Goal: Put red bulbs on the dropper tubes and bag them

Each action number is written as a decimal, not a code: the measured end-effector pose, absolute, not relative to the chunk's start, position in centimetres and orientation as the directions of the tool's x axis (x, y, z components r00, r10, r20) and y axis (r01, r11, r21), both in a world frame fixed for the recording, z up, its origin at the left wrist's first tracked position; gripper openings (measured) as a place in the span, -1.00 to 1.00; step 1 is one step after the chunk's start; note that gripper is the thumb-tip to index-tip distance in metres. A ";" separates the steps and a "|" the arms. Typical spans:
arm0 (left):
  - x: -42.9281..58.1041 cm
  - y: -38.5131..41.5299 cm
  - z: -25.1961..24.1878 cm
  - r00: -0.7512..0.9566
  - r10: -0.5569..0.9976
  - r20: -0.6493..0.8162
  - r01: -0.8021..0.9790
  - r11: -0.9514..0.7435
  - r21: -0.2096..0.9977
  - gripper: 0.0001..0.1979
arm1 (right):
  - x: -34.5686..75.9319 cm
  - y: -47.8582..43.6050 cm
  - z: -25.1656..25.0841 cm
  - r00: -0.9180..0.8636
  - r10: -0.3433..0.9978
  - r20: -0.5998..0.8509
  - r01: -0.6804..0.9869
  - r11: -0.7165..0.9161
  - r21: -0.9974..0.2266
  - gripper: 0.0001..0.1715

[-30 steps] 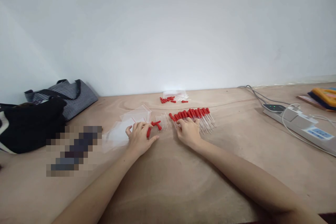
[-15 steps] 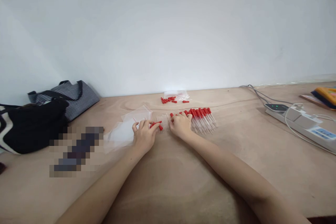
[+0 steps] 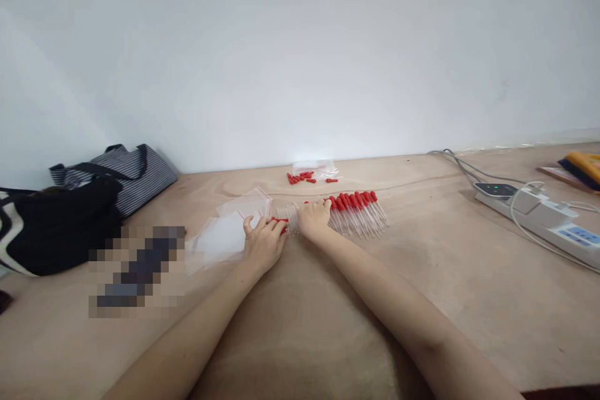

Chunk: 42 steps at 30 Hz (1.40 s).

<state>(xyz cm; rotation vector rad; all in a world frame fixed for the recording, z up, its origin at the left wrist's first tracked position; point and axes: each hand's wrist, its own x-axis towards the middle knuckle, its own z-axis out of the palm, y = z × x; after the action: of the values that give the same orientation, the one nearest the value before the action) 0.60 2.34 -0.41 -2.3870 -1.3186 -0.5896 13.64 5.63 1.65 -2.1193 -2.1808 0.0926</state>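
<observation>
Plywood tabletop (image 3: 300, 325): left hand (image 3: 263, 242), just left of the dropper row (image 3: 359, 212), pinches red caps (image 3: 279, 221) with curled fingers; right hand (image 3: 313, 219) rests palm-down on the row's left end, fingers bent, grip unclear.

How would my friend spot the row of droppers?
On the wooden table, look at the middle, before the white wall. The row of droppers lies side by side, its left end under the right hand. Unlike the loose red caps behind, each has a clear tube.
</observation>
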 end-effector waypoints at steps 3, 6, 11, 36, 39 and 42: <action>0.6 1.8 -0.2 0.472 0.691 0.547 0.856 -0.507 -0.098 -0.84 | 14.4 4.5 2.0 0.002 0.997 0.074 0.991 0.008 -0.131 -0.63; 0.6 1.0 0.2 0.475 0.688 0.549 0.839 -0.542 -0.047 -0.84 | 16.5 2.2 1.8 -0.091 0.983 0.159 0.986 0.111 -0.121 -0.70; 0.6 -0.1 0.4 0.567 0.678 0.469 0.765 -0.644 0.006 -0.81 | 21.8 -2.7 -0.2 -0.304 0.907 0.291 0.951 0.307 0.037 -0.80; 2.6 -0.9 -0.6 0.484 0.751 0.449 0.767 -0.611 0.197 -0.85 | 22.8 -3.1 -2.0 -0.284 0.827 0.485 0.882 0.424 -0.207 -0.86; 2.6 -1.1 -0.6 0.469 0.747 0.470 0.759 -0.613 0.217 -0.85 | 22.5 -3.0 -2.2 -0.255 0.795 0.550 0.858 0.449 -0.251 -0.84; 2.6 -1.2 -0.7 0.482 0.735 0.477 0.746 -0.630 0.217 -0.85 | 22.4 -2.8 -2.3 -0.255 0.772 0.582 0.838 0.476 -0.265 -0.82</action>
<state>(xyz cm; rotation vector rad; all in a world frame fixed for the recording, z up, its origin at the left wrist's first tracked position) 2.59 -1.20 -0.69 -2.6876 -1.3422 -0.8497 22.43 -2.80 -2.31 -1.3280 -2.0619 -0.1284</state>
